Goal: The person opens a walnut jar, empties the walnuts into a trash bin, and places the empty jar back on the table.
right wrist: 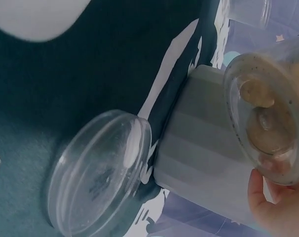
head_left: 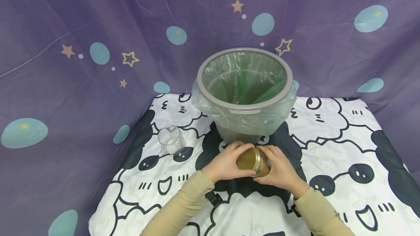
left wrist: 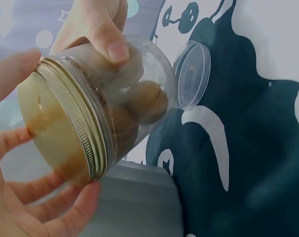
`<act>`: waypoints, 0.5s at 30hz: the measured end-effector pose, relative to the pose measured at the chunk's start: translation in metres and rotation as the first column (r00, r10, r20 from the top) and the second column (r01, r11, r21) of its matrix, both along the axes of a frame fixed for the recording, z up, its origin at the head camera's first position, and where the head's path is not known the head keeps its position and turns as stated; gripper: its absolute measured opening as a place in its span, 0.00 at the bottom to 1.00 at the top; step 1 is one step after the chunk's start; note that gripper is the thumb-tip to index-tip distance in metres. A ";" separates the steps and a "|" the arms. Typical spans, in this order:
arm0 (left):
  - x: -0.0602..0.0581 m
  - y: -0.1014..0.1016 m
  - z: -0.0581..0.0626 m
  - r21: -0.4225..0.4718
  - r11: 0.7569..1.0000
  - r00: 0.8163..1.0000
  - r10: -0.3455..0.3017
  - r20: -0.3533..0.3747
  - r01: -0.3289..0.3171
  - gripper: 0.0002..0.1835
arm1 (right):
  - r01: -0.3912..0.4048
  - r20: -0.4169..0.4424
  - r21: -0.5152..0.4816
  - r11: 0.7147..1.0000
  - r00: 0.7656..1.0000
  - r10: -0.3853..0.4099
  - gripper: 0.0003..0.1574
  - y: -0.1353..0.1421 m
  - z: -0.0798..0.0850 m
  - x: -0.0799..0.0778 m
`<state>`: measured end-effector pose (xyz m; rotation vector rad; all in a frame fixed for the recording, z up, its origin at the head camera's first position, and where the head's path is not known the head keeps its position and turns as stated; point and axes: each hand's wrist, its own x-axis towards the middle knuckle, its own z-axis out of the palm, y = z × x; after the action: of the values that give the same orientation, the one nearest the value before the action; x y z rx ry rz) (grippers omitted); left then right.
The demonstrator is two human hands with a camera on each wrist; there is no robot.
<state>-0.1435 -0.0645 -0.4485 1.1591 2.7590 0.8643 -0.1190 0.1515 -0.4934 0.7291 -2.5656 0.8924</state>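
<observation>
Both hands hold a clear jar (left wrist: pixel 139 98) with a gold screw lid (left wrist: pixel 56 123), tilted on its side in front of the bin. My left hand (head_left: pixel 229 161) grips the jar at the gold lid, its fingers spread around the rim. Around the clear body curls my right hand (head_left: pixel 280 168), its thumb on the wall in the left wrist view. Several brown round pieces (right wrist: pixel 270 128) show through the jar's base in the right wrist view. Below the jar, a clear round plastic lid (right wrist: pixel 100 177) lies on the cloth; the hands hide it in the head view.
A grey bin (head_left: pixel 246 107) lined with a green translucent bag (head_left: pixel 242 83) stands just beyond the hands. To the left sits a clear cup (head_left: pixel 171 139). The cartoon-print cloth (head_left: pixel 262 214) covers the table, and a purple curtain (head_left: pixel 98 17) hangs behind and at the sides.
</observation>
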 end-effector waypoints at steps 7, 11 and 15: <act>0.004 0.006 -0.002 -0.008 0.991 0.987 0.131 0.088 -0.131 0.37 | 0.008 -0.021 0.022 1.000 1.000 -0.008 0.61 -0.001 0.001 0.001; 0.007 0.010 0.000 -0.048 0.980 0.973 0.195 0.119 -0.191 0.36 | 0.023 -0.020 0.038 0.999 1.000 -0.022 0.61 -0.002 0.000 0.002; 0.008 0.013 0.001 -0.085 0.968 0.958 0.248 0.143 -0.238 0.35 | 0.026 -0.026 0.045 0.999 0.999 -0.025 0.61 -0.003 -0.002 0.002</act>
<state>-0.1358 -0.0514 -0.4477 0.7194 2.8157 0.8322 -0.1175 0.1486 -0.4958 0.7143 -2.5746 0.8137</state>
